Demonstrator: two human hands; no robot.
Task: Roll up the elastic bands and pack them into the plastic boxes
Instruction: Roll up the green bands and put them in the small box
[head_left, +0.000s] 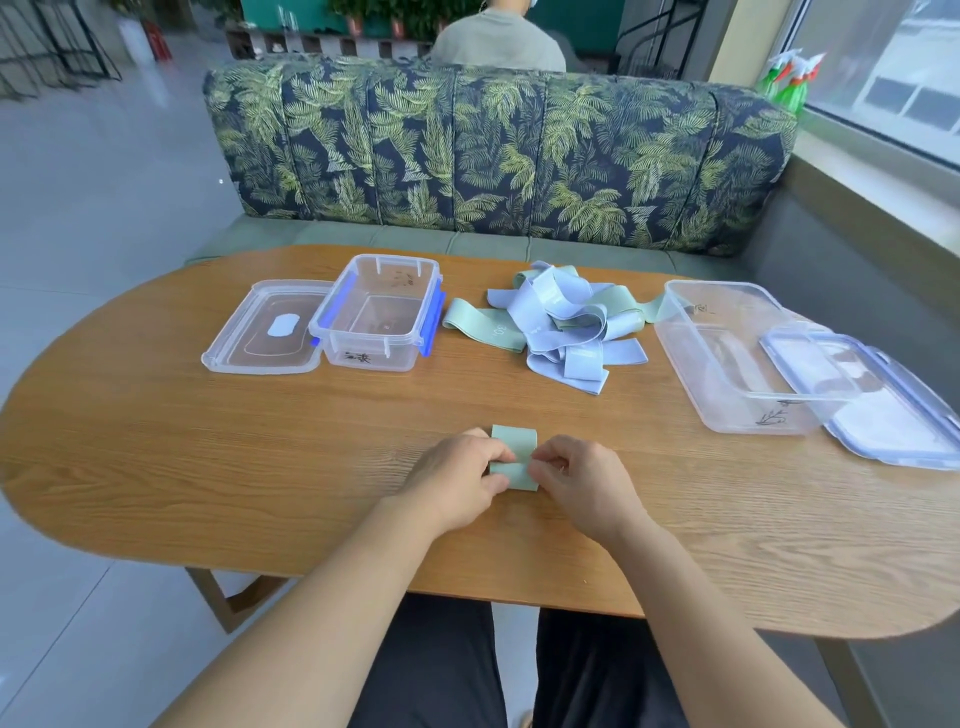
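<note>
A green elastic band (513, 441), partly rolled, lies on the wooden table (208, 467) near its front edge. My left hand (457, 478) grips its left side and my right hand (576, 480) pinches its right side. A loose pile of blue and green elastic bands (561, 322) lies in the middle at the back. An open small plastic box (379, 312) with blue clips stands at the back left, with nothing in it. A larger open plastic box (727, 353) stands at the right.
The small box's lid (265, 332) lies flat to its left. The large box's lid (872, 400) leans against that box at the table's right edge. A leaf-patterned sofa (493, 150) faces the table, a person sits behind it, and spray bottles (789, 78) stand on the window sill.
</note>
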